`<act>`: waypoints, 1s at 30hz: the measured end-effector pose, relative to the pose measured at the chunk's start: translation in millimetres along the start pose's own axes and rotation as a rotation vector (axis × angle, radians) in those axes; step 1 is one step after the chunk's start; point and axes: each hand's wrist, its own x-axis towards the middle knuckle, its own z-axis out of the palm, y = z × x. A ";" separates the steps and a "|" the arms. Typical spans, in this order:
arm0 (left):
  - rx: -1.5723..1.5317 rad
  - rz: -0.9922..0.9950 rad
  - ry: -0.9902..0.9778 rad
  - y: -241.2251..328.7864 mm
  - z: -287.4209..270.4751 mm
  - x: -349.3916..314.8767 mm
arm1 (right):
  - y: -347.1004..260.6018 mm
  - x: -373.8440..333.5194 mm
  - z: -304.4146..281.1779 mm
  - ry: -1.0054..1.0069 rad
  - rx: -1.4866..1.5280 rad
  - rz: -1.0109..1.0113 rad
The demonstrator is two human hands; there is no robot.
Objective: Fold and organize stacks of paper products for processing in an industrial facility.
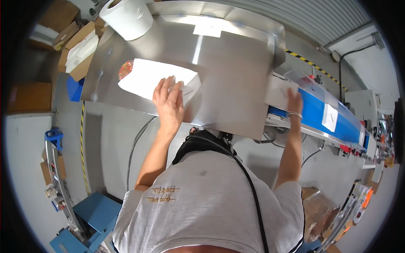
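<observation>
On the steel table, my left hand (170, 99) lies with fingers stretched over the near right part of a white block-like stack or package (145, 78); I cannot tell which it is. A round red patterned piece (125, 70) pokes out at its left end. My right hand (295, 103), wearing a thin bracelet, reaches to the start of the blue conveyor belt (312, 110). It touches or hovers over a flat white piece (280, 90) there. Motion smears its fingers, so their hold does not show. Farther along the belt lies another white piece (330, 118) with a dark mark.
A big white paper roll (128, 19) stands at the table's (236, 84) far left corner, and a white sheet (207, 29) lies by the back rim. Left of the table is an open cardboard box (80, 52). A clear guard (329, 99) runs along the belt's far side.
</observation>
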 end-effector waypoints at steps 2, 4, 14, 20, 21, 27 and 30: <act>0.051 -0.009 0.008 -3.7 -9.8 -6.0 | 124.8 -8.3 -25.1 -0.691 0.987 0.768; 0.027 -0.004 0.008 -2.4 -4.8 -3.3 | 215.2 32.6 -67.9 -0.860 1.263 1.187; 0.007 0.097 0.007 -8.3 -5.1 -5.7 | 302.7 203.7 -205.8 -0.017 2.992 0.264; -0.034 0.114 -0.081 -3.2 -15.3 0.7 | 287.4 214.1 -207.3 0.083 3.074 -0.101; -0.070 0.104 -0.078 -1.3 -15.5 3.2 | 282.7 211.9 -206.1 0.156 2.993 -0.118; 0.002 -0.041 -0.018 -17.6 -12.6 11.0 | 218.9 146.1 -178.5 -0.143 3.235 0.797; 0.025 0.004 -0.069 -24.5 -13.0 10.1 | 165.6 81.8 -108.1 -0.563 2.577 1.115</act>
